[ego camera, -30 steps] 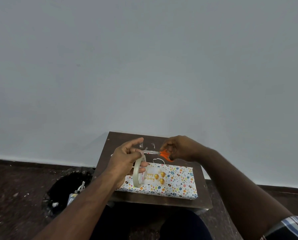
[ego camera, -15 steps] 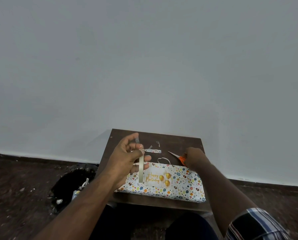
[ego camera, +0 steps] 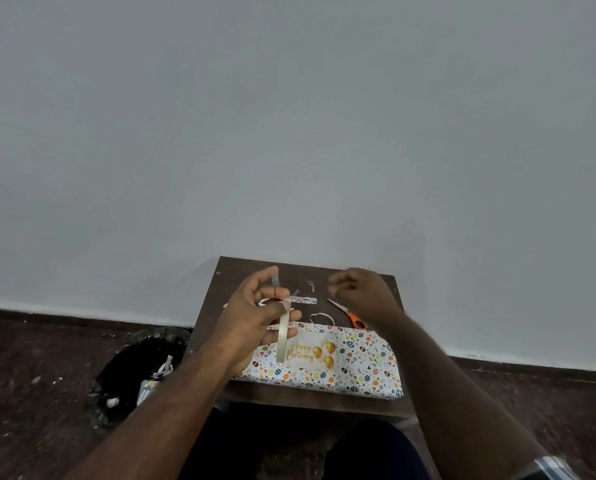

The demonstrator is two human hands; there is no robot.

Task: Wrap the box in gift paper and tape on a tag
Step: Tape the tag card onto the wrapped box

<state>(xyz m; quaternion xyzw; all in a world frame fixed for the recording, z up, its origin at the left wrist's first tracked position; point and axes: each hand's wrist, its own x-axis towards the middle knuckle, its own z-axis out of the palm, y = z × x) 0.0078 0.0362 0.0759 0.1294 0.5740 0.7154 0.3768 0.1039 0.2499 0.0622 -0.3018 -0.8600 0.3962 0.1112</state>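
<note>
A box wrapped in white patterned gift paper [ego camera: 355, 368] lies along the near edge of a small dark table [ego camera: 241, 271]. A "Happy Birthday" tag [ego camera: 307, 353] with gold balloons lies on its top. My left hand [ego camera: 255, 317] holds a roll of clear tape [ego camera: 282, 337] upright above the box's left end, and a short cut strip of tape [ego camera: 275, 279] sticks to its raised forefinger. My right hand [ego camera: 358, 292] hovers over the table's far right with fingers loosely curled and nothing in it. Orange-handled scissors [ego camera: 350, 315] lie on the table just below it.
Thin paper offcuts [ego camera: 303, 300] and tape bits lie on the table behind the box. A black waste bag [ego camera: 133, 372] with scraps sits on the dark floor at the left. A plain grey wall rises right behind the table. My knees are under the table's near edge.
My right hand has set the scissors down on the table and lifted away towards the left hand. The left hand still holds the tape roll, now with a cut strip on its forefinger.
</note>
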